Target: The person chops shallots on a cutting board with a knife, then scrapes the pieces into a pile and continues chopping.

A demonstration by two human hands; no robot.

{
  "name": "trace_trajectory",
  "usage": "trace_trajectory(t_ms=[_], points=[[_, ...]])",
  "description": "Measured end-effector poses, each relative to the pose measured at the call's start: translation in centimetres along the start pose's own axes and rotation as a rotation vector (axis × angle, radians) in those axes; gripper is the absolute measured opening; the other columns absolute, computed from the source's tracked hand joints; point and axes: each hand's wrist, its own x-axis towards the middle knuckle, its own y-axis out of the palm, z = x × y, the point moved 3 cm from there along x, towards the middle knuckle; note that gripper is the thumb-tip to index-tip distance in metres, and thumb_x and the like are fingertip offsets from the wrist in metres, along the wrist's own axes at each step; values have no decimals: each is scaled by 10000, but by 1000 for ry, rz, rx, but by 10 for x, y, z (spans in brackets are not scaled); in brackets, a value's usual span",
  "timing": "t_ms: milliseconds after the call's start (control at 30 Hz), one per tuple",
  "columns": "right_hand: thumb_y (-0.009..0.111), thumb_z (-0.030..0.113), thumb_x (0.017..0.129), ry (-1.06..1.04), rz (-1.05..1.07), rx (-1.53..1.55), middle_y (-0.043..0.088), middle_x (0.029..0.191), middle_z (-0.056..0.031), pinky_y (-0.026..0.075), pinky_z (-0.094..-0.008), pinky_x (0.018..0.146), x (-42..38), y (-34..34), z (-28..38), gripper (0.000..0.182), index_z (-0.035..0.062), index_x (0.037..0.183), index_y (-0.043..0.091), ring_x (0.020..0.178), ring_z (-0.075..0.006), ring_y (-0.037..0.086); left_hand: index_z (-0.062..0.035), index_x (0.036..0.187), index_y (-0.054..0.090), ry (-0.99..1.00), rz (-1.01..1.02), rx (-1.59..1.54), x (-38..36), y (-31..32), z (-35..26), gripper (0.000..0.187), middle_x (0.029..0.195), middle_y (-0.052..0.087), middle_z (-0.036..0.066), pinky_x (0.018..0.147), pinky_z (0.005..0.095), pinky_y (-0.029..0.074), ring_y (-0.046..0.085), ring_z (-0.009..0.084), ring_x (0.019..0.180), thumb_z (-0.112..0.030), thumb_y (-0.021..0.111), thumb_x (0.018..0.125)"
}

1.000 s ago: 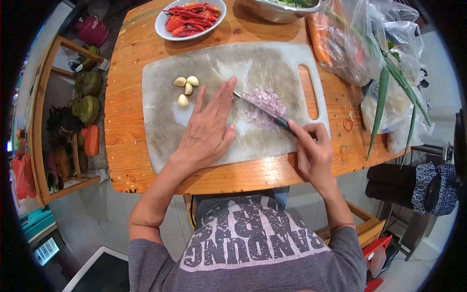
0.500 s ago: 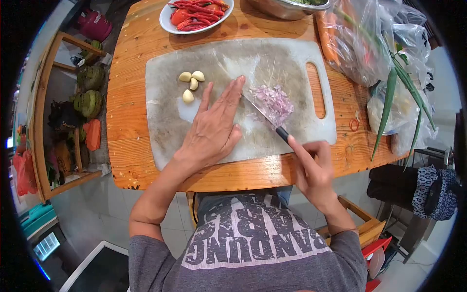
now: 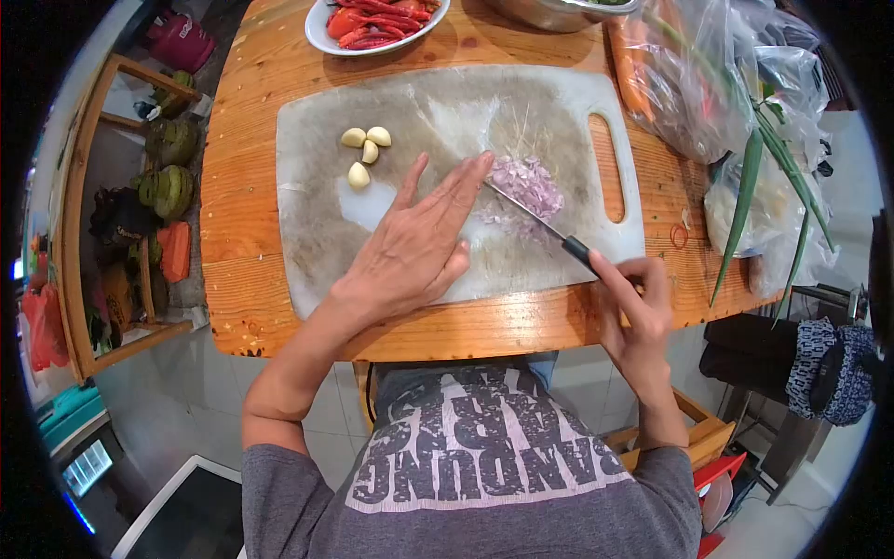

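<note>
My right hand (image 3: 633,303) grips the black handle of a knife (image 3: 535,219), just past the near edge of the cutting board (image 3: 317,252). The blade slants up and left across the board to the fingertips of my left hand (image 3: 414,233). That hand is flat with fingers stretched out and the thumb apart, its fingertips at the blade's tip end. Finely chopped shallot (image 3: 531,186) lies in a loose pile right behind the blade. Several peeled garlic cloves (image 3: 371,151) sit on the board's left part, away from both hands.
A white bowl of red chillies and tomatoes (image 3: 372,47) stands at the back, beside a metal bowl (image 3: 559,17). Plastic bags with carrots (image 3: 633,79) and green spring onion leaves (image 3: 740,214) lie on the right. A red rubber band (image 3: 680,237) rests near the board's handle.
Both hands have moved to the right with the knife, its handle now farther right and its tip nearer the shallot pile. The garlic cloves stay put on the board.
</note>
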Motion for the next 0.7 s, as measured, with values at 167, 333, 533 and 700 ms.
trace_trajectory(t_ms=[167, 333, 533, 700], points=[[785, -73, 741, -51, -26, -28, 539, 903, -120, 478, -330, 654, 1, -3, 2, 570, 82, 1287, 726, 783, -249, 550, -3, 1642, 24, 13, -34, 16, 0, 2, 1, 972, 1701, 235, 155, 1288, 556, 36, 279, 312, 1554, -73, 554, 830], [781, -81, 733, -40, -43, -13, 543, 892, -103, 479, -318, 650, 0, 0, -7, 550, 79, 1258, 744, 776, -238, 553, -1, 1640, 39, 19, -52, 12, 0, 3, 2, 971, 1699, 245, 149, 1286, 563, 30, 280, 300, 1555, -62, 558, 822], [737, -117, 733, -43, -32, 7, 544, 892, -113, 488, -329, 655, 11, 6, -7, 586, 89, 1281, 733, 759, -244, 553, 1, 1638, 27, -29, -96, 35, 2, -1, 2, 977, 1691, 263, 155, 1280, 576, 33, 306, 301, 1543, -57, 557, 820], [718, -128, 744, -74, -39, -19, 541, 900, -118, 485, -338, 659, 10, 5, 7, 583, 82, 1287, 728, 758, -248, 546, 13, 1634, 11, -54, -138, 67, 1, -3, 7, 976, 1689, 268, 159, 1281, 568, 41, 306, 309, 1542, -56, 543, 818]])
